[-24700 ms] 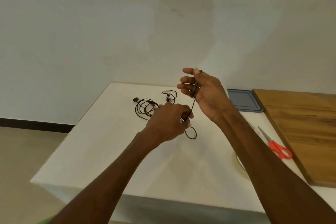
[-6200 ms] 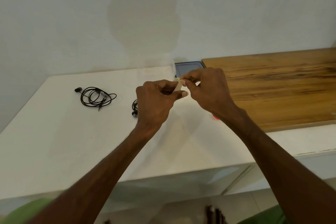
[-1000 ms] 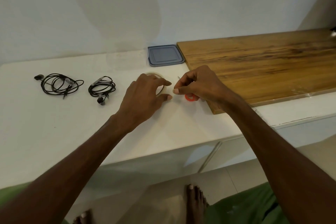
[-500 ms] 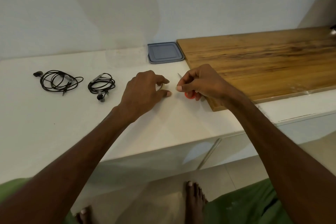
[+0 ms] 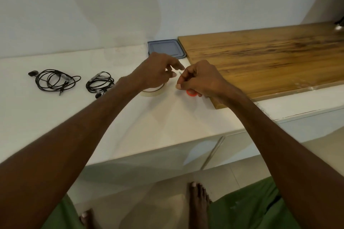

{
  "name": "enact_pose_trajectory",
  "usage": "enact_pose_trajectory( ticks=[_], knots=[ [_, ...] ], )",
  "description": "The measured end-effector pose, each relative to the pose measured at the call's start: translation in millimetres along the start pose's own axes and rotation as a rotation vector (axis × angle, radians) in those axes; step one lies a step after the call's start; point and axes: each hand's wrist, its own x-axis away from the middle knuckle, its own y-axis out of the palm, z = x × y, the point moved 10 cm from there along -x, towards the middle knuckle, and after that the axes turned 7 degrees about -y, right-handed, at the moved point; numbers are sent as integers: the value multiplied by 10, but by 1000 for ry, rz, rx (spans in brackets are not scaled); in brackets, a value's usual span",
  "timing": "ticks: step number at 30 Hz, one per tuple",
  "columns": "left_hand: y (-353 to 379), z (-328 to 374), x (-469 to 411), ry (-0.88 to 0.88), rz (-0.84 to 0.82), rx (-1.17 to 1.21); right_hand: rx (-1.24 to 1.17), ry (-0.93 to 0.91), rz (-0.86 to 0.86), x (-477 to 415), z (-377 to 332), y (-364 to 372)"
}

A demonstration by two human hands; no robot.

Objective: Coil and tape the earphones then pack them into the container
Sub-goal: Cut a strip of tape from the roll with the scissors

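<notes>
Hands meet over the counter [image 5: 55, 117]: right hand [image 5: 202, 80] curled tight round the red-handled scissors [image 5: 191, 93], left hand [image 5: 158, 72] above the tape roll [image 5: 151, 93], fingertips close together, though I cannot tell if they pinch tape. Coiled earphones [image 5: 55, 82] lie well left; container [image 5: 163, 48] behind, beside the board [image 5: 270, 57].

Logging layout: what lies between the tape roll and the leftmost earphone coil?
The second earphone coil lies there, on the counter; head view shows it.
</notes>
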Motion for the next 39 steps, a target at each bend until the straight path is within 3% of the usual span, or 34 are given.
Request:
enact_pose_trajectory(
  ticks=[3,14,18,24,32,39],
  knots=[
    [191,41,-185,52,-96,-174,-14,-25,9,30,-7,-34],
    [201,207,-342,190,-212,-355,10,-7,-5,66,36,-46],
    [-154,203,-217,99,18,-28,-2,-18,48,79,40,-129],
    [62,52,153,-76,-264,313,68,-41,108,91,-15,-186],
    [117,165,175,-6,-33,164,422,-162,95,68,-173,-221],
    [19,146,185,-70,70,117,425,-179,120,47,-238,-337]
  ],
)
